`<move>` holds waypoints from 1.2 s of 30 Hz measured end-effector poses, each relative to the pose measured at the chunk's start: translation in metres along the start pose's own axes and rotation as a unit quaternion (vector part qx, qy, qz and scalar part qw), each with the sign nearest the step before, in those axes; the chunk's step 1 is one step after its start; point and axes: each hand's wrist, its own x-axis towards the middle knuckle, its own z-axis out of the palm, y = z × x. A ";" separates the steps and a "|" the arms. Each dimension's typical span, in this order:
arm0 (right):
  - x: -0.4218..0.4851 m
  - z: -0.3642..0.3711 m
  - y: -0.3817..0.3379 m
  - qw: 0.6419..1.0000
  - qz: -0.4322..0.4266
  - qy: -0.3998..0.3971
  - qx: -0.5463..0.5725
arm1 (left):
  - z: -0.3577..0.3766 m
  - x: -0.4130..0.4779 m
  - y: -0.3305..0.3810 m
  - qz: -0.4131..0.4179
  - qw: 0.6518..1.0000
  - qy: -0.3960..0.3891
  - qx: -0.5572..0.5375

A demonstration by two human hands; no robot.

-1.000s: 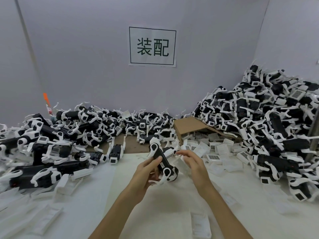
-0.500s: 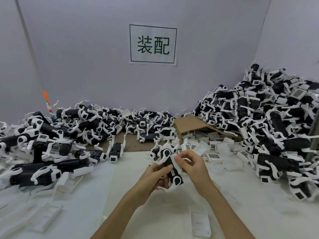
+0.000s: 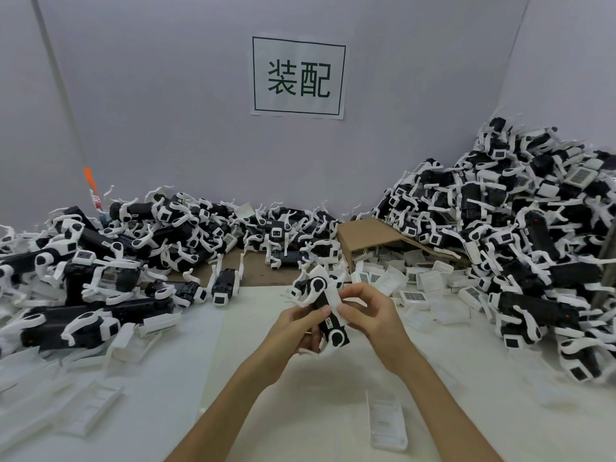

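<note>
Since half a second ago the toy dog [image 3: 330,325] has tipped up and turned, so one end now points up and away from the person, and the right hand [image 3: 370,311] has moved along its side. The toy dog is in the air just above the white table [image 3: 300,411], between both hands. The left hand [image 3: 293,331] is curled round its black body from below and holds it firm. The right hand pinches a long white cover [image 3: 331,296] with thumb and fingers and lays it against the toy's side. I think this is the step of fitting the cover on. I cannot tell if it has clicked in yet. The next move likely needs a steady push along the cover while the left hand stops the toy from twisting, with care for the thin white legs. Big piles of the same toys lie to the left [image 3: 100,261] and right [image 3: 500,245]. Loose covers [image 3: 413,296] spill by a brown box [image 3: 366,235].
</note>
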 end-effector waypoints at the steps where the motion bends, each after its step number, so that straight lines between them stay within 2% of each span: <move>1: 0.000 0.000 0.000 1.000 -0.002 -0.002 -0.006 | -0.001 0.001 -0.001 -0.003 1.000 0.002 0.004; 13: -0.001 0.005 0.000 0.999 -0.015 0.026 -0.023 | -0.001 -0.005 0.003 0.000 0.999 -0.033 0.014; 21: 0.000 0.002 -0.002 0.999 -0.030 0.007 -0.025 | 0.003 -0.002 0.000 0.022 0.999 0.026 0.011; 25: 0.001 0.002 0.000 0.999 -0.031 -0.010 -0.005 | 0.002 -0.001 0.002 0.007 0.998 0.054 0.028; 31: 0.003 0.001 0.004 1.000 -0.026 0.010 0.007 | 0.005 -0.003 0.004 0.001 0.999 0.029 -0.018; 36: 0.002 0.002 0.003 1.000 -0.015 0.020 -0.003 | 0.007 -0.003 0.002 -0.001 1.000 -0.003 0.002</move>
